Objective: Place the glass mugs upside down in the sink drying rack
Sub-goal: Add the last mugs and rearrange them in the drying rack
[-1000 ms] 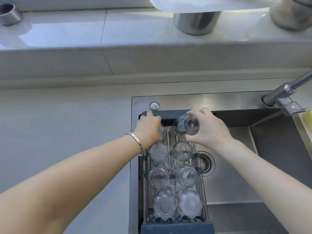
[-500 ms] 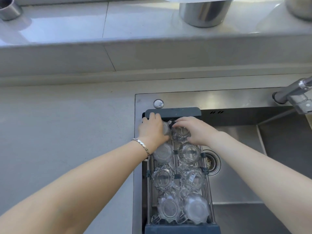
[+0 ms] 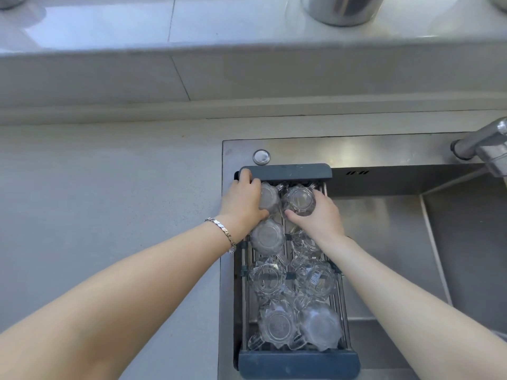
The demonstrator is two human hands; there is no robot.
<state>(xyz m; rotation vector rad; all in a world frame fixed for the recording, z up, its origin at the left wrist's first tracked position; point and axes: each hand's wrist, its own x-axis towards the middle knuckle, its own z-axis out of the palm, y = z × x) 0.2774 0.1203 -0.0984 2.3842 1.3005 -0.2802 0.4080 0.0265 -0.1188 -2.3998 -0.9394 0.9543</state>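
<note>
A drying rack (image 3: 285, 171) with dark blue ends spans the left side of the steel sink (image 3: 384, 242). Several clear glass mugs stand upside down in it in two columns. At the far end, my left hand (image 3: 242, 201) wraps an inverted mug (image 3: 270, 197) in the left column. My right hand (image 3: 319, 215) grips the inverted mug (image 3: 299, 200) beside it in the right column. Both mugs sit down in the rack. Other inverted mugs (image 3: 267, 237) (image 3: 315, 279) (image 3: 278, 329) fill the rows nearer to me; my right wrist hides part of one.
Grey countertop (image 3: 109, 201) lies to the left of the sink. A faucet (image 3: 482, 144) juts in at the right edge. The round button (image 3: 261, 156) sits on the sink rim behind the rack. A metal pot (image 3: 340, 9) stands on the raised ledge.
My right hand has turned its mug upside down and lowered it into the far right slot of the rack. My left hand stays on its mug. The camera has tilted down.
</note>
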